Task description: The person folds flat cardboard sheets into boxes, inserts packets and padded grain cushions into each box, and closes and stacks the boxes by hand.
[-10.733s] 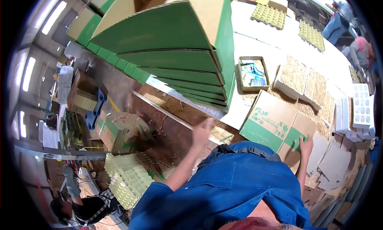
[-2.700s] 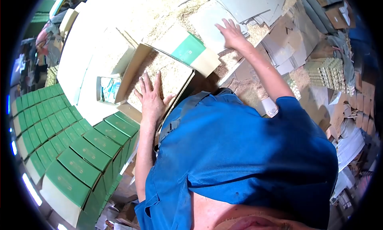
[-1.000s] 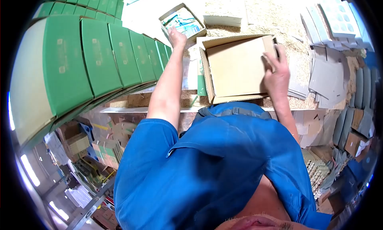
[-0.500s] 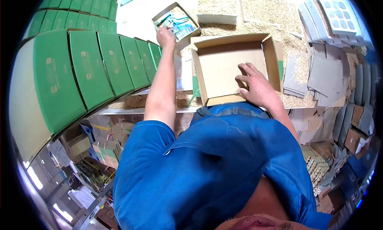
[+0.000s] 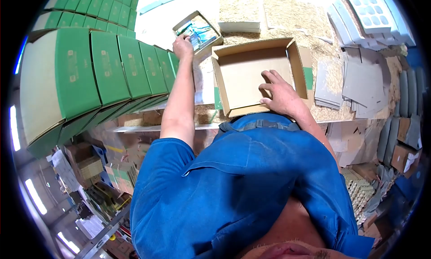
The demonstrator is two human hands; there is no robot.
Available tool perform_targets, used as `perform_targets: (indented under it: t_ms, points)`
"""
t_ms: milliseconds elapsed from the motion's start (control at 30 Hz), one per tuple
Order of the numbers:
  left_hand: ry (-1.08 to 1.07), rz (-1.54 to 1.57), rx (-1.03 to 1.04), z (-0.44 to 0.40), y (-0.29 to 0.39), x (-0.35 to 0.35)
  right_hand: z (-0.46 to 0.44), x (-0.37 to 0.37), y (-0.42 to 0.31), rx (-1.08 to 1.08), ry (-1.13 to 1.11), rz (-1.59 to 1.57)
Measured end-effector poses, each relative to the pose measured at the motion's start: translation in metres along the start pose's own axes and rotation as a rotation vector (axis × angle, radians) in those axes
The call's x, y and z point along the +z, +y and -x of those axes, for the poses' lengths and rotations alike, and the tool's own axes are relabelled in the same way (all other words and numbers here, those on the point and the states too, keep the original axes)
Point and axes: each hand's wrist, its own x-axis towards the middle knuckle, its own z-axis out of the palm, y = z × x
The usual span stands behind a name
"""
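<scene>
My left hand (image 5: 183,47) reaches to the near left side of a small cardboard box (image 5: 210,44) holding several blue-and-white packets (image 5: 201,32). Its fingers are curled together by the packets, and what they hold, if anything, is hidden. A larger open cardboard box (image 5: 251,81) lies in front of me with its bare brown bottom showing. Over its right part is my right hand (image 5: 283,96), fingers apart and slightly bent, holding nothing. The heel of that hand is by the box's near right wall.
Green-and-white boxes (image 5: 76,70) stand in rows along the left. Grey cardboard sheets (image 5: 366,79) lie on the right, with pale moulded trays (image 5: 370,12) behind them. A pale stack (image 5: 239,12) stands beyond the open box. Shavings-like material (image 5: 292,12) covers part of the table.
The view has shifted slightly, bringing more of the left-hand green boxes into sight. My left hand's fingers have moved slightly around the packets. My right hand keeps its pose over the larger box.
</scene>
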Motion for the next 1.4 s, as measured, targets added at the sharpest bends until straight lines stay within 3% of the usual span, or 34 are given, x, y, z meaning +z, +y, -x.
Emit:
perform_targets:
  t_ms: [167, 267, 300, 367, 433, 567, 600, 667, 700, 800, 867, 933, 1033, 1100, 1300, 1400]
  points:
    - [0.103, 0.132, -0.033, -0.01, 0.01, -0.01, 0.001, 0.004, 0.01, -0.057, 0.176, -0.228]
    - [0.141, 0.712, -0.101, -0.013, 0.022, -0.022, -0.007, -0.022, 0.006, -0.093, 0.335, -0.409]
    - [0.141, 0.713, -0.098, -0.012, 0.028, -0.027, -0.015, -0.037, -0.001, -0.085, 0.375, -0.47]
    - [0.069, 1.028, -0.113, -0.004, 0.04, -0.039, -0.039, -0.066, -0.015, -0.126, 0.402, -0.516]
    - [0.021, 1.117, -0.134, 0.01, 0.059, -0.057, -0.073, -0.085, -0.032, -0.135, 0.426, -0.535]
    - [-0.135, 1.239, -0.112, 0.035, 0.08, -0.082, -0.179, -0.069, -0.034, -0.216, 0.55, -0.277]
    - [-0.165, 1.275, -0.13, 0.039, 0.079, -0.083, -0.194, -0.069, -0.035, -0.217, 0.544, -0.274]
    - [-0.187, 1.314, -0.157, 0.044, 0.078, -0.086, -0.214, -0.068, -0.038, -0.145, 0.083, -0.427]
    - [-0.203, 1.393, -0.208, 0.047, 0.079, -0.089, -0.218, -0.063, -0.041, -0.147, 0.072, -0.423]
    - [-0.226, 1.555, -0.366, 0.049, 0.072, -0.085, -0.233, -0.048, -0.048, 0.028, 0.134, -0.792]
    - [-0.226, 1.669, -0.58, 0.049, 0.068, -0.077, -0.246, -0.041, -0.051, 0.012, 0.181, -0.699]
    - [-0.229, 1.73, -0.599, 0.046, 0.067, -0.071, -0.264, -0.032, -0.053, -0.003, 0.273, -0.586]
    - [-0.247, 1.756, -0.6, 0.037, 0.054, -0.054, -0.278, -0.035, -0.045, -0.016, 0.142, -0.658]
    - [-0.195, 1.695, -0.626, 0.031, 0.046, -0.044, -0.292, -0.03, -0.046, -0.083, -0.002, -1.012]
    - [-0.168, 1.758, -0.637, 0.025, 0.032, -0.022, -0.323, -0.033, -0.028, -0.031, 0.152, -0.663]
    - [-0.186, 1.72, -0.687, 0.021, 0.018, -0.006, -0.335, -0.032, -0.033, 0.003, 0.25, -0.275]
